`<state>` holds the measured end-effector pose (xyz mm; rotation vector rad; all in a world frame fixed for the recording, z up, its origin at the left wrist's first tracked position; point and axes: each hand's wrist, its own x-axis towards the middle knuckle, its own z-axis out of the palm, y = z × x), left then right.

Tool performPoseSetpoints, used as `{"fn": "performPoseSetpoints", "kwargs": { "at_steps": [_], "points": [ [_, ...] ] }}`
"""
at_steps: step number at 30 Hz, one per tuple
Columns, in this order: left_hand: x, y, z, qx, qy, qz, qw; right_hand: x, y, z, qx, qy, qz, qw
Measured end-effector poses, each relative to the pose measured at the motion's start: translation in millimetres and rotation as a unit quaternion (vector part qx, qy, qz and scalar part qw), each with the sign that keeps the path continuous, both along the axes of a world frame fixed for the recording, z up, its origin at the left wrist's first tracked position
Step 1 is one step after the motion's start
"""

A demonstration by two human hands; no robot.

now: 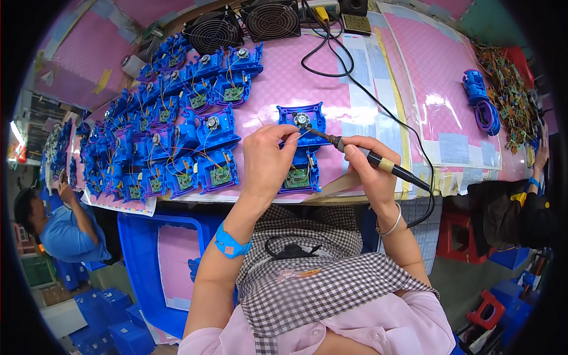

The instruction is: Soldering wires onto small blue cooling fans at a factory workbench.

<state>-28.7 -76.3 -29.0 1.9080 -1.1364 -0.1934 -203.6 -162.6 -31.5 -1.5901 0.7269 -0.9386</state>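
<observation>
In front of me lies a blue plastic housing (pixel 319 110) with a round speaker (pixel 302 119) in its upper part and a green circuit board (pixel 296 178) in its lower part. My right hand (pixel 374 171) grips the handle of a soldering iron (pixel 409 177), whose tip points left and down at the speaker. Thumb and forefinger of my left hand (pixel 264 155) pinch a thin wire (pixel 304 135) close to that tip. The exact contact at the tip is too small to make out.
Several similar blue housings (pixel 214 125) with speakers and boards crowd the left of the pink-covered table. Two black fans (pixel 271 20) stand at the back. The iron's cable (pixel 378 100) curves along the right. Far right are a wire heap (pixel 509 97) and a blue housing (pixel 475 87). Other people sit either side.
</observation>
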Motion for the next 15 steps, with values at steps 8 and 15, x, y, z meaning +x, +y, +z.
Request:
{"fn": "performPoseSetpoints", "kwargs": {
  "at_steps": [8, 15],
  "points": [
    [0.8, -0.8, 0.0, 0.004, -0.005, -0.005, 1.000, -10.4, -2.7, 1.8, -0.005, -0.012, -0.012, 1.000],
    [-0.4, -0.7, 1.6, 0.009, 0.009, -0.006, 1.000, -17.8, -4.6, 1.8, 0.015, -0.049, -0.039, 0.998]
  ]
}}
